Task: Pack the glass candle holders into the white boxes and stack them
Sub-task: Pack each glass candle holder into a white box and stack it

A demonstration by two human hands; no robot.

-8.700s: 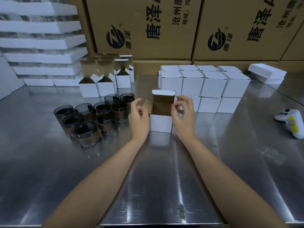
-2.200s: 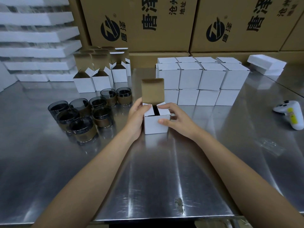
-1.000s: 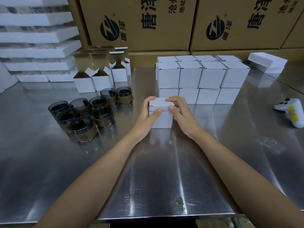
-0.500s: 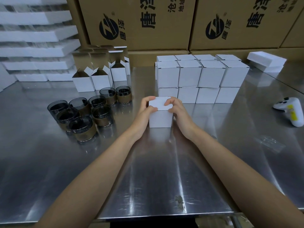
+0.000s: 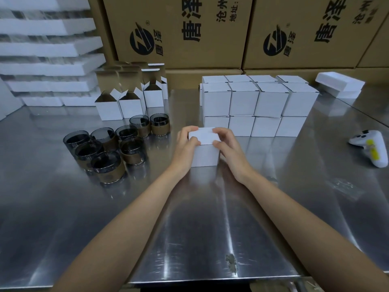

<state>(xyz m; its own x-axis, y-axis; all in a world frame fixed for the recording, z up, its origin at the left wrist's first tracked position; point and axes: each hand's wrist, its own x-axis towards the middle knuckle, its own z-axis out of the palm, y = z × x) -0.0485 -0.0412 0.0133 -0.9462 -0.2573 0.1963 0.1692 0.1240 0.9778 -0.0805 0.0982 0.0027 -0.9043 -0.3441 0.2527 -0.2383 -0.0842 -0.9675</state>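
1. White closed box (image 5: 205, 151) stands on the steel table (image 5: 189, 228), gripped from both sides.
2. Left hand (image 5: 185, 147) and right hand (image 5: 228, 147) curl round its top edges, thumbs on the lid.
3. Left of that box: smoky glass candle holders (image 5: 109, 148); behind them, open boxes (image 5: 128, 102).
4. Behind the box: stacked closed boxes (image 5: 259, 106).
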